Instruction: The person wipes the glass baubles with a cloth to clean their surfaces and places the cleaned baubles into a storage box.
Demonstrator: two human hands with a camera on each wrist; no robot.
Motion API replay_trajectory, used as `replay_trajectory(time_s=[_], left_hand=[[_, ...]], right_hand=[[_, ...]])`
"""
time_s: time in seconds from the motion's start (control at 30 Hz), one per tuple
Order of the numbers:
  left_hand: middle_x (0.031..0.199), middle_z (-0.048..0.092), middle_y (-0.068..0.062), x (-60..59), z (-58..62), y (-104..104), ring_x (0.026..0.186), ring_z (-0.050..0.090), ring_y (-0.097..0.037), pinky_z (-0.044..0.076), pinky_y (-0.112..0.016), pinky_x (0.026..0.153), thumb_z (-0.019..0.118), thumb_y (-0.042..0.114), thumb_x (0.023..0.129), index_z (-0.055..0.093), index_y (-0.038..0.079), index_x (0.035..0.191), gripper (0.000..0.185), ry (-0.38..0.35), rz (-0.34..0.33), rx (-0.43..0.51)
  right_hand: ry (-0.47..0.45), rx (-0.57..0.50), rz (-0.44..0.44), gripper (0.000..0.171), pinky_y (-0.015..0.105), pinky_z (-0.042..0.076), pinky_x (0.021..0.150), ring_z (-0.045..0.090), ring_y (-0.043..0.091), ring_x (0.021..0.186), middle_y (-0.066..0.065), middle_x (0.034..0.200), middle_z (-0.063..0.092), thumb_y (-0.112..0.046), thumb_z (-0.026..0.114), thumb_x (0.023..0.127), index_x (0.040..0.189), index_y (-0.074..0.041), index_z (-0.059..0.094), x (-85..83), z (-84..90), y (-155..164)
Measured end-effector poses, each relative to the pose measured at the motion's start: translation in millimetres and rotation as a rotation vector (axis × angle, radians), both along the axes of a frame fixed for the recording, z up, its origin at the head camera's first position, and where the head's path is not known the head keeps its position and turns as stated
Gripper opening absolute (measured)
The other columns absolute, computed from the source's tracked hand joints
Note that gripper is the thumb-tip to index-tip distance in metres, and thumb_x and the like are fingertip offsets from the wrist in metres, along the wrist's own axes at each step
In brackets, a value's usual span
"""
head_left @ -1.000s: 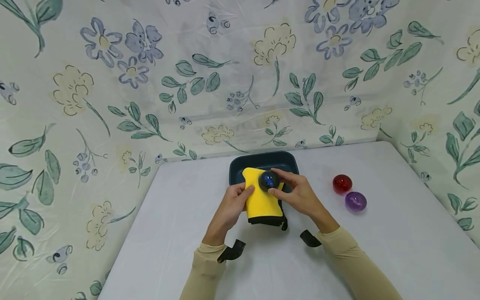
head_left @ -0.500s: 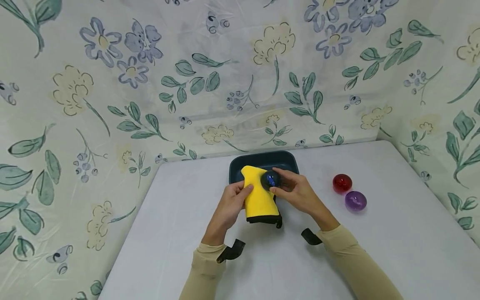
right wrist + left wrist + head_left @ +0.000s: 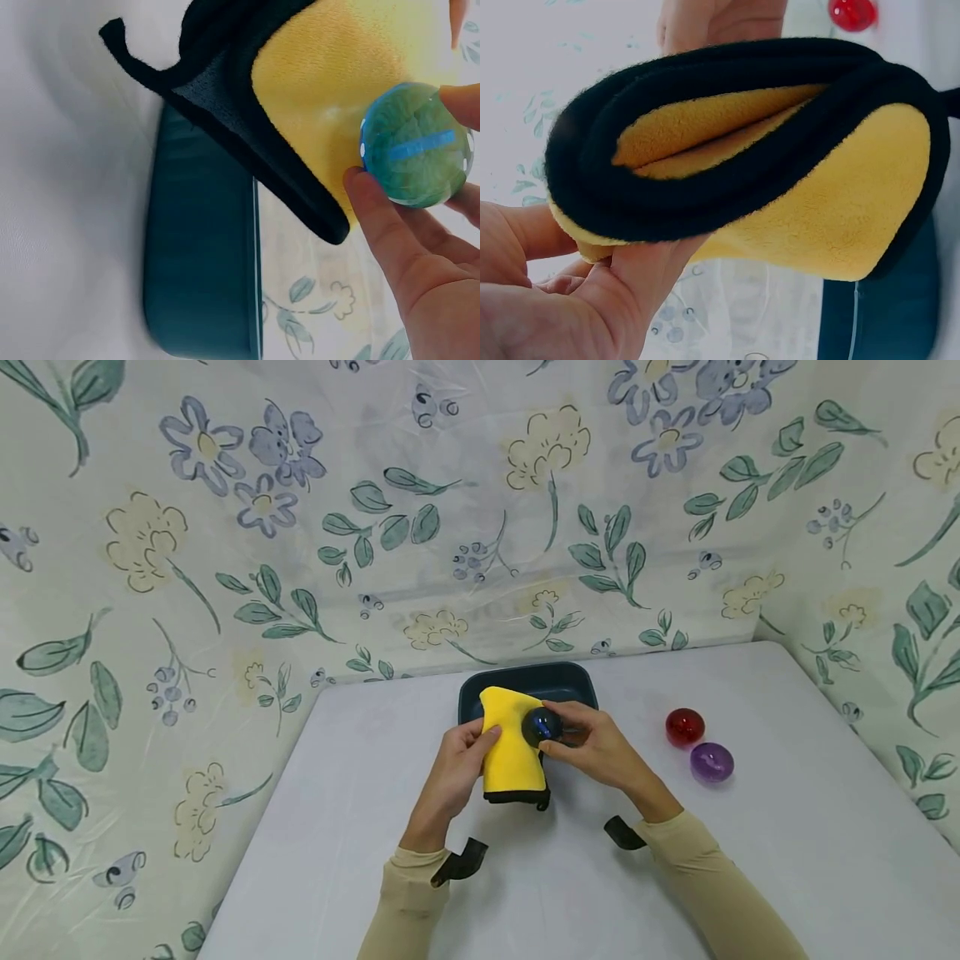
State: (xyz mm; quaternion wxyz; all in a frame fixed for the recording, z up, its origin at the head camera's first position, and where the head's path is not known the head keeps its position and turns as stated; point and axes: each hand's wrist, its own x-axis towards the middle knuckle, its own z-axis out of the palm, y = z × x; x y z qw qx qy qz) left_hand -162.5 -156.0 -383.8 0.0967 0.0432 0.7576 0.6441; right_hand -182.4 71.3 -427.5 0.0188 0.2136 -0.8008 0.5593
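My left hand (image 3: 453,772) grips a folded yellow cloth (image 3: 512,756) by its left side, thumb over the front. My right hand (image 3: 600,747) pinches a round, glossy ball (image 3: 542,725) between thumb and fingers, at the cloth's right edge; I can't tell whether ball and cloth touch. From above the ball looks deep blue, almost black, with a bright glint. Seen from my right wrist it is clear and greenish, crossed by a slanting blue band.

The cloth is soft and fuzzy, bound in thick black trim, and its layers curl into a long, narrow opening. A small black loop (image 3: 116,41) sticks out at one corner. Its long axis runs away from me, trimmed end nearest, far end leaning slightly left over the smooth, dark teal tray (image 3: 525,672). A shiny red ball (image 3: 685,727) and a see-through purple ball (image 3: 711,762) sit off to my right on the white table (image 3: 337,827).
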Motion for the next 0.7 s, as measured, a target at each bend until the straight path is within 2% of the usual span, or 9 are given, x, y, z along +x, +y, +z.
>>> replay_trajectory(time_s=[0.3, 0.7], left_hand=[[0.118, 0.069, -0.021, -1.0, -2.1, 1.0, 0.09, 0.071, -0.016, 0.064, -0.032, 0.085, 0.049, 0.02, 0.11, 0.057, -0.003, 0.14, 0.039, -0.003, -0.018, 0.008], [0.114, 0.069, -0.022, -1.8, -3.2, 1.6, 0.087, 0.07, -0.017, 0.063, -0.032, 0.083, 0.049, 0.019, 0.109, 0.059, -0.004, 0.137, 0.038, 0.03, -0.011, -0.024]], right_hand=[[0.015, 0.002, 0.015, 0.062, 0.048, 0.058, 0.102, 0.063, 0.035, 0.122, 0.016, 0.142, 0.059, -0.014, 0.079, 0.09, 0.148, -0.011, 0.057, 0.2, 1.7, 1.0], [0.036, 0.048, 0.02, 0.058, 0.042, 0.06, 0.099, 0.066, 0.03, 0.115, 0.014, 0.132, 0.064, -0.016, 0.082, 0.088, 0.142, -0.007, 0.063, 1.5, 0.3, -0.3]])
